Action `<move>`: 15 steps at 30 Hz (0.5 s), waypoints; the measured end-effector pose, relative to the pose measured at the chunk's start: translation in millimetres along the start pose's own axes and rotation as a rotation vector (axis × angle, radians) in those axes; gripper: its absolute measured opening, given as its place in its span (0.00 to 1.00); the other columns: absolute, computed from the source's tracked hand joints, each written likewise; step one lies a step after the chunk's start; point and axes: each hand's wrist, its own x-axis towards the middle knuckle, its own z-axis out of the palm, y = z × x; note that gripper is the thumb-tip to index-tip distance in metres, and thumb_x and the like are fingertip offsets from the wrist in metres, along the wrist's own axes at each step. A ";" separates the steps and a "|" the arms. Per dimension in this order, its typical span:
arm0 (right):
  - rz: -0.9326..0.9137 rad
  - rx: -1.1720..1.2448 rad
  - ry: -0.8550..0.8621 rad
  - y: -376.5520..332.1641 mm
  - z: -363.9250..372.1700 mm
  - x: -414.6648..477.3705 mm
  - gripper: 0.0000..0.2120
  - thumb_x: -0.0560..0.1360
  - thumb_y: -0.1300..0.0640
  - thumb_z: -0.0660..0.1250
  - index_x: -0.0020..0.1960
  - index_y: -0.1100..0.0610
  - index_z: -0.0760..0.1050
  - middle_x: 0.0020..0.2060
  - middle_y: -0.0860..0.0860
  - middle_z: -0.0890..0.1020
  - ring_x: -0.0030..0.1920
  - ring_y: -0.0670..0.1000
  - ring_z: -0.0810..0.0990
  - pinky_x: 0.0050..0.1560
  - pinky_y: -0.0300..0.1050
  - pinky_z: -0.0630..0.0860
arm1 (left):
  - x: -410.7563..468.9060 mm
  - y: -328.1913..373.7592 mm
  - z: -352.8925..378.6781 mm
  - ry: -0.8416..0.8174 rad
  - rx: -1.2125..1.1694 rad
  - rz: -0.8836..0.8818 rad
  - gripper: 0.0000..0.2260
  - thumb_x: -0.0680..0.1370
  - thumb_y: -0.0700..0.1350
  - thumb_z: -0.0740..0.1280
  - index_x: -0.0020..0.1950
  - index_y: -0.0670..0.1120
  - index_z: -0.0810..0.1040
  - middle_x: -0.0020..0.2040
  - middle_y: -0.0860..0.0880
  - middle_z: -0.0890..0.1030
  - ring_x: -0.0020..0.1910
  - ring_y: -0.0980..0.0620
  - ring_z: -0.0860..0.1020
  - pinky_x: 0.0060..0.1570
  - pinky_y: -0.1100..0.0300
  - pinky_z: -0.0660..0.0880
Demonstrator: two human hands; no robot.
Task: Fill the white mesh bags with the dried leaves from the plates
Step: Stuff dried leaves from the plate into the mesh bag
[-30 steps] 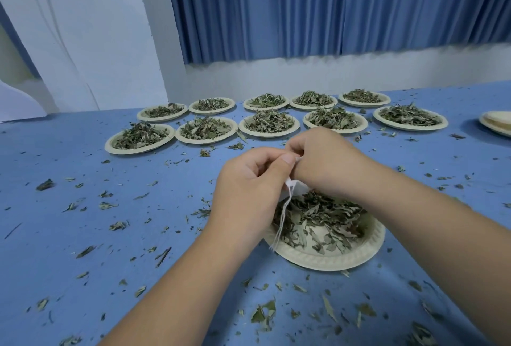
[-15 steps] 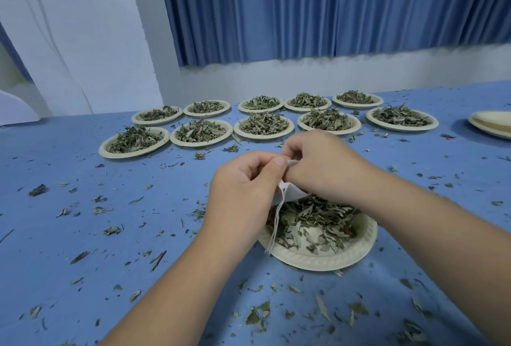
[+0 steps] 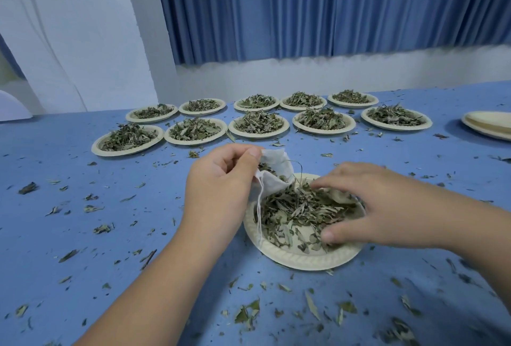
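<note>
A small white mesh bag (image 3: 273, 171) hangs open over the far left rim of the near paper plate (image 3: 304, 258). My left hand (image 3: 221, 188) pinches the bag's mouth, and its white drawstring (image 3: 259, 215) dangles onto the plate. The plate holds a heap of dried leaves (image 3: 298, 207). My right hand (image 3: 367, 204) lies over the right side of that heap, fingers curled into the leaves and thumb low near the plate's front. A few leaves show inside the bag.
Two rows of paper plates heaped with dried leaves (image 3: 258, 123) stand at the back of the blue table (image 3: 83, 235). A stack of empty plates (image 3: 489, 124) sits at the far right. Loose leaf bits are scattered everywhere.
My right hand has let go of the bag's mouth and dropped right onto the leaf heap. My left hand alone now holds the bag open. The camera moved closer.
</note>
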 end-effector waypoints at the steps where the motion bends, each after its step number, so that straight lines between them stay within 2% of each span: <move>1: 0.001 -0.035 -0.009 -1.7 0.9 -0.7 0.37 0.64 0.25 0.61 0.70 0.32 0.57 0.57 0.32 0.65 0.60 0.37 0.62 0.55 0.39 0.65 | 0.0 0.1 0.0 0.003 0.005 -0.001 0.08 0.79 0.44 0.67 0.42 0.49 0.84 0.23 0.59 0.68 0.21 0.59 0.64 0.24 0.68 0.61; 6: 0.024 -0.127 0.005 -8.1 7.4 2.1 0.33 0.71 0.35 0.66 0.73 0.37 0.59 0.62 0.39 0.68 0.65 0.43 0.64 0.56 0.40 0.66 | 1.0 0.4 -2.4 0.011 0.010 0.018 0.09 0.79 0.44 0.67 0.41 0.50 0.84 0.23 0.58 0.68 0.22 0.59 0.63 0.25 0.66 0.60; 9: 0.029 -0.120 -0.001 -10.1 10.2 5.3 0.30 0.72 0.39 0.68 0.71 0.39 0.64 0.60 0.39 0.69 0.60 0.42 0.67 0.52 0.39 0.67 | 0.9 0.2 -3.6 0.006 0.009 0.022 0.09 0.79 0.44 0.67 0.41 0.51 0.84 0.24 0.58 0.67 0.22 0.59 0.62 0.25 0.64 0.60; 12: 0.011 -0.131 0.008 -11.0 12.4 7.1 0.28 0.72 0.40 0.68 0.70 0.39 0.67 0.59 0.39 0.70 0.52 0.40 0.65 0.53 0.39 0.68 | 0.9 0.1 -4.0 0.008 0.008 0.026 0.09 0.79 0.44 0.67 0.41 0.52 0.84 0.24 0.58 0.67 0.22 0.58 0.62 0.25 0.65 0.60; 15: 0.007 -0.161 0.019 -14.2 12.9 7.6 0.25 0.73 0.40 0.67 0.69 0.40 0.68 0.58 0.39 0.70 0.50 0.40 0.65 0.51 0.39 0.68 | 0.6 0.5 -4.0 0.007 0.017 0.037 0.09 0.79 0.45 0.67 0.41 0.52 0.84 0.24 0.58 0.67 0.22 0.58 0.63 0.23 0.67 0.61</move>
